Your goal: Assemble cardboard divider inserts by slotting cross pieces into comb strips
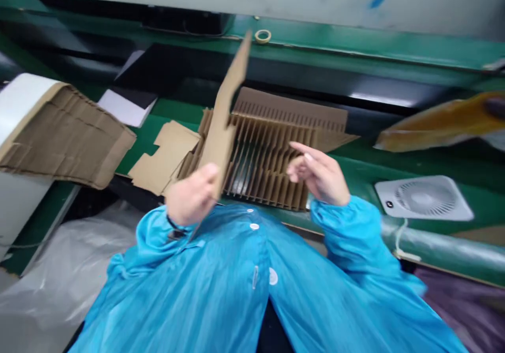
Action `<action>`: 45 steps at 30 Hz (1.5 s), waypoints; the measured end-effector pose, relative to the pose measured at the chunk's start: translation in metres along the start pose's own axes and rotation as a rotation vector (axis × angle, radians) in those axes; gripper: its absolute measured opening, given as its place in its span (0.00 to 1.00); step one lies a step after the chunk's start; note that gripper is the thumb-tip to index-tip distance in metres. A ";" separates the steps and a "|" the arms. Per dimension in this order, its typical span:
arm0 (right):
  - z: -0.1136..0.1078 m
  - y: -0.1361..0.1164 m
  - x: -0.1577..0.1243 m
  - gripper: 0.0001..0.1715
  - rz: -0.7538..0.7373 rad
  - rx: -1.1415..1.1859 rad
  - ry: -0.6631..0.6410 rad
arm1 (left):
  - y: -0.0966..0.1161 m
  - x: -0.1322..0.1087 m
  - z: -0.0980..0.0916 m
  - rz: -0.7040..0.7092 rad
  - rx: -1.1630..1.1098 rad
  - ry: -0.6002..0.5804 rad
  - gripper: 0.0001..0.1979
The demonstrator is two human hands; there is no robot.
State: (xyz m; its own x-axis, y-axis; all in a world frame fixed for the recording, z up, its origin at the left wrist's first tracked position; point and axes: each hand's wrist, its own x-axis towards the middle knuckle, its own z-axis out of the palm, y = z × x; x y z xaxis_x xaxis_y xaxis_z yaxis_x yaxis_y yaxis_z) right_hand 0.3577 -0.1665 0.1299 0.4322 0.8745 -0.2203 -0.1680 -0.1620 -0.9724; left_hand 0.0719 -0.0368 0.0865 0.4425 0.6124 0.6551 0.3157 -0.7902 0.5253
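Note:
My left hand [192, 195] is closed around the lower end of a notched cardboard strip [224, 113], which stands up at a slant and is slightly blurred. Beneath it on the bench is a cardboard divider grid [268, 155], made of several parallel slats with cross pieces. Over the grid's right side hovers my right hand [319, 174], index finger stretched out and the other fingers loosely bent, with nothing seen in it. A slotted cardboard sheet [292, 108] leans behind the grid. Flat cardboard pieces [168, 153] lie left of it.
On the green bench [355, 169], a white fan [426, 198] lies at the right. A yellowish plastic-wrapped item [434, 127] sits behind it. A tape roll [263, 36] rests on the back ledge. Bent corrugated cardboard [71, 137] stands at the left, above clear plastic bags [71, 269].

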 end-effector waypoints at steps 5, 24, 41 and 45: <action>-0.002 0.003 0.012 0.28 -0.052 0.021 0.086 | 0.085 0.014 0.081 0.921 -0.225 -0.105 0.04; -0.124 -0.047 0.017 0.13 0.268 -0.689 0.111 | 0.078 -0.027 0.185 0.587 0.026 -0.850 0.31; -0.129 -0.020 0.056 0.15 0.377 -0.762 0.074 | 0.077 -0.025 0.185 0.555 -0.060 -0.842 0.30; -0.146 -0.002 0.070 0.14 0.276 -0.744 0.026 | 0.078 -0.024 0.184 0.542 -0.091 -0.846 0.30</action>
State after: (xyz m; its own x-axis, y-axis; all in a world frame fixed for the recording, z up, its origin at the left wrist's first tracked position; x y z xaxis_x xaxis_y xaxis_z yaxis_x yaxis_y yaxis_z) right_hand 0.5183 -0.1716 0.1055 0.4836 0.7487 -0.4534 0.3600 -0.6424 -0.6766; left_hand 0.2399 -0.1176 0.0118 0.9688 -0.0758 0.2361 -0.1542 -0.9299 0.3340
